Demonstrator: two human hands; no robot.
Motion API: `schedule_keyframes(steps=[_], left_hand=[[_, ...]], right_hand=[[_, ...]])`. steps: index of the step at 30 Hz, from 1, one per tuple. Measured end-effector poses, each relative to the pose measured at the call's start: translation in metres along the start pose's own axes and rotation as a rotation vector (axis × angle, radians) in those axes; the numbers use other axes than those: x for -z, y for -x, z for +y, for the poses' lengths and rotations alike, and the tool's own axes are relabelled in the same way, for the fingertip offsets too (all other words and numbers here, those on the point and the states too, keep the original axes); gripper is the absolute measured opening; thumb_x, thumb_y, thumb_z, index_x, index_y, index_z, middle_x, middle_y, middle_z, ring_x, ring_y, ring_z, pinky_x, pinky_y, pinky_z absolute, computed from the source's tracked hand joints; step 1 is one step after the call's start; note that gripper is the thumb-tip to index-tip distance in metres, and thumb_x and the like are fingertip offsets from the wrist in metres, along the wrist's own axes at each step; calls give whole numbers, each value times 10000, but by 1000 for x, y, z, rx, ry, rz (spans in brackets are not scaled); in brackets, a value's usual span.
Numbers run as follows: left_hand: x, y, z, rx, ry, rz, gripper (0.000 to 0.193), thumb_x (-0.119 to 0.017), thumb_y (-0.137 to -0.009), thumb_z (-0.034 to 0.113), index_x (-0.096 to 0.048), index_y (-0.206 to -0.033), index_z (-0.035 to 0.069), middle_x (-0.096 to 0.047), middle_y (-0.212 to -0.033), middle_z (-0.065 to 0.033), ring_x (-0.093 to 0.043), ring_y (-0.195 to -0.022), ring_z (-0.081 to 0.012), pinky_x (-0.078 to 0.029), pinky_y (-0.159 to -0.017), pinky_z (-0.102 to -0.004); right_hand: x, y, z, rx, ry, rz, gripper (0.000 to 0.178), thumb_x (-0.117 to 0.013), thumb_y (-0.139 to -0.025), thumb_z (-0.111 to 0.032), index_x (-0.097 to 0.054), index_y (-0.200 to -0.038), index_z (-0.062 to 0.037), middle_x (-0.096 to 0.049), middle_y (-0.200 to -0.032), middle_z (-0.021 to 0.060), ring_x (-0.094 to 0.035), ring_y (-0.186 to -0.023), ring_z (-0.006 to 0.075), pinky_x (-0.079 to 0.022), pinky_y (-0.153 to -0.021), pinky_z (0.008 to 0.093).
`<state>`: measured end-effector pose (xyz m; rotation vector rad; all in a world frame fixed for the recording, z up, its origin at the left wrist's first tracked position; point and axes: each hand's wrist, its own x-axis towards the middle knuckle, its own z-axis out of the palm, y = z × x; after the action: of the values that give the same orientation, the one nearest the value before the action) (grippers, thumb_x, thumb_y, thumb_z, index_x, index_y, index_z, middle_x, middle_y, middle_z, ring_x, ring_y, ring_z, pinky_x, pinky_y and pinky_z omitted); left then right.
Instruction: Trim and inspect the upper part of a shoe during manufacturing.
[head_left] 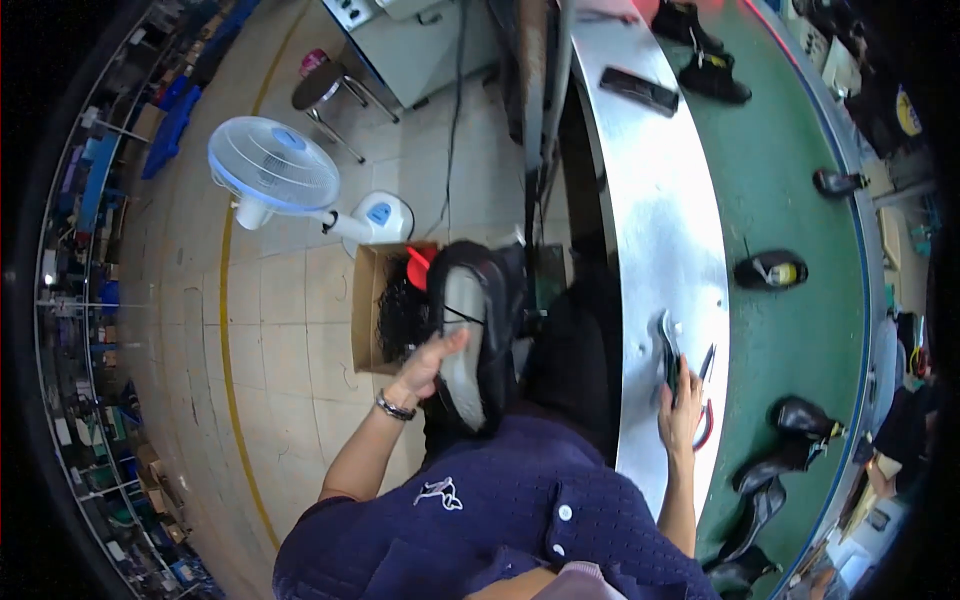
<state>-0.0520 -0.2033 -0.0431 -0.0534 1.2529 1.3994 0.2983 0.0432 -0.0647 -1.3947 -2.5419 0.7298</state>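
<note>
My left hand [432, 366] grips a black shoe [496, 340] by its side, over the floor to the left of the bench. The thumb lies on the shoe's long grey sole area [462, 300], and a thin dark strand crosses it. On the metal bench, my right hand [683, 412] has its thumb and fingers on either side of a dark-handled hand tool [670, 352] with a metal end; its exact kind is unclear. Beside that hand lies a pair of scissors [707, 385] with red handles, partly hidden by the fingers.
A cardboard box [366, 310] holding black strands and a red object stands left of the shoe. Beyond it are a fan [272, 165] and a stool [322, 88]. A phone-like black object [640, 90] lies up the bench. Several black shoes [770, 270] sit on the green surface.
</note>
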Motion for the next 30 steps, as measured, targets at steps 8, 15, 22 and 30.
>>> schedule_keyframes(steps=[8, 15, 22, 30], left_hand=[[-58, -15, 16, -11, -274, -198, 821, -584, -916, 486, -202, -1504, 60, -350, -1479, -112, -329, -1350, -212, -250, -1114, -334], [-68, -31, 26, -5, -100, -134, 756, -572, -931, 455, -261, -1473, 29, -423, -1428, -109, -405, -1299, -197, -312, -1084, -341], [-64, -45, 29, -287, -402, -87, 774, -535, -954, 434, -186, -1491, 0, -397, -1438, -176, -374, -1329, -238, -278, -1109, -353], [-54, -71, 39, -541, -323, -35, 638, -501, -977, 320, -250, -1487, 30, -274, -1511, -187, -284, -1391, -266, -276, -1113, -353]], right_hand=[[9, 16, -39, -490, -813, -27, 478, -643, -895, -226, -433, -1259, 2, -605, -826, 45, -562, -659, 102, -465, -567, 230], [19, 0, -88, -283, -1196, -247, 233, -605, -930, -214, -569, -1066, -28, -596, -942, 30, -525, -871, 103, -412, -810, 272], [48, -28, -159, -238, -921, -679, 283, -547, -967, -229, -606, -1131, -6, -640, -991, 28, -554, -909, 105, -423, -855, 265], [51, -67, -212, -433, -1152, -908, 365, -472, -1003, -276, -515, -1220, 15, -618, -1200, 172, -598, -1113, 225, -442, -966, 344]])
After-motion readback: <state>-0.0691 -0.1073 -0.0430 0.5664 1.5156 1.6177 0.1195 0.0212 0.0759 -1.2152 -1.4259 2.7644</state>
